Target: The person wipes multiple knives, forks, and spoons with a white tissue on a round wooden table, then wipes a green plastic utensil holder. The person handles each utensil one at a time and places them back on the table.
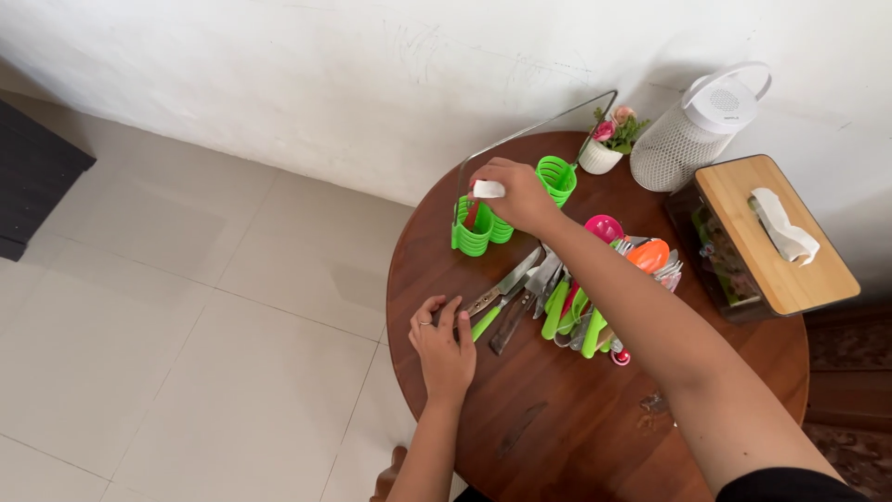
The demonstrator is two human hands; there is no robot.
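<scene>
Round wooden table [557, 437].

- Left hand [442, 349], 8 o'clock edge: flat, palm down, fingers spread, gripping nothing; fingertips just beside knife with green handle [491, 312].
- Green cutlery holder [478, 232], 11 o'clock; wire handle above.
- Right hand [517, 195]: arm stretched across table, fingers pinched on white-handled utensil [483, 195], tip inside holder compartment.
- Step judged: loading utensil into holder. Next calls for release, then pick from pile.
- Cutlery pile [581, 297], centre: knives, spoons.
- Flower pot [604, 149], white jug [692, 130], tissue box [776, 232], 1–2 o'clock.
</scene>
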